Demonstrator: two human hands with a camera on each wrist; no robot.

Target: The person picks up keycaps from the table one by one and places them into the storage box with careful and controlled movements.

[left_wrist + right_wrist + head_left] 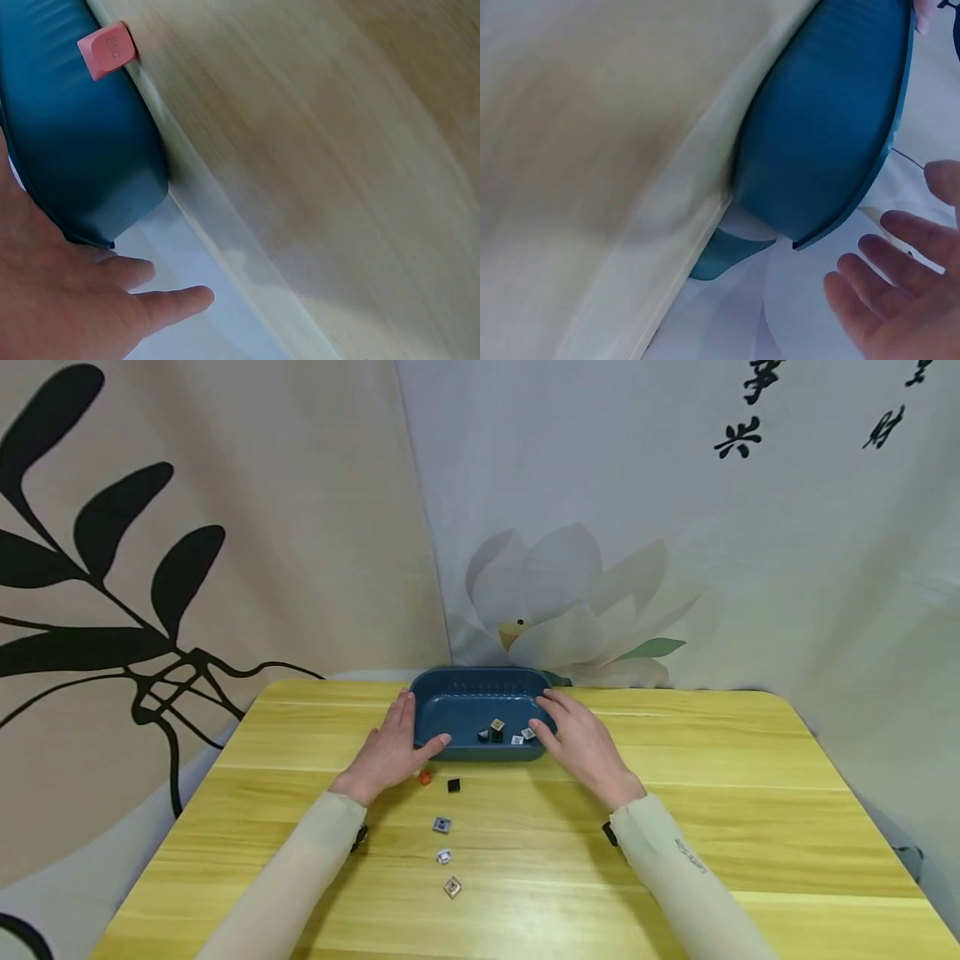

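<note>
A dark blue rectangular tray (483,755) sits at the back edge of the table, with several small keycaps (497,725) in its front right part. My left hand (385,752) rests against the tray's left side, its thumb reaching over the front left corner and its fingers extended. At the right side, my right hand (585,745) has its fingertips over the rim in the head view. The right wrist view shows those fingers loosely spread, a little apart from the tray wall (825,112). A red keycap (109,50) marked ESC lies just in front of the tray.
In a rough line toward me on the wooden table (720,827) lie a black keycap (453,785), a grey one (442,825), a white one (444,857) and a beige one (452,887). A printed curtain (315,527) hangs right behind the table.
</note>
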